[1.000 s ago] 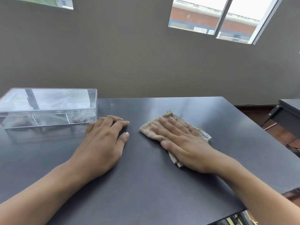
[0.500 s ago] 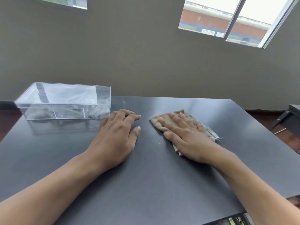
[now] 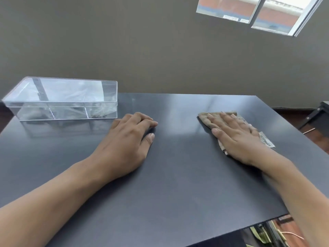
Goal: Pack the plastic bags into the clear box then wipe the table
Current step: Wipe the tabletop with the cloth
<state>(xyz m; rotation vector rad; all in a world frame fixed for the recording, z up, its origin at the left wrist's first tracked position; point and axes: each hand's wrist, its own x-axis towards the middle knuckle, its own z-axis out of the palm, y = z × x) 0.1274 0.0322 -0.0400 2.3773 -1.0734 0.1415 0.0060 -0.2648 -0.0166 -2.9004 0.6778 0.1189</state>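
Note:
A clear box (image 3: pixel 62 98) with its lid on stands at the far left of the dark table (image 3: pixel 178 175). Crumpled plastic bags (image 3: pixel 99 112) show faintly inside it. My left hand (image 3: pixel 128 141) lies flat, palm down, just right of the box, holding nothing. A beige cloth (image 3: pixel 204 117) lies on the right part of the table. My right hand (image 3: pixel 235 136) presses flat on it with fingers spread, covering most of it.
A grey wall runs behind the table's far edge. The table's right edge drops to a reddish floor, where a dark piece of furniture (image 3: pixel 318 116) stands. Windows (image 3: pixel 258 13) are at the upper right.
My right hand has slid the cloth to the right, away from my left hand. The left hand has stayed by the box. The view has shifted a little.

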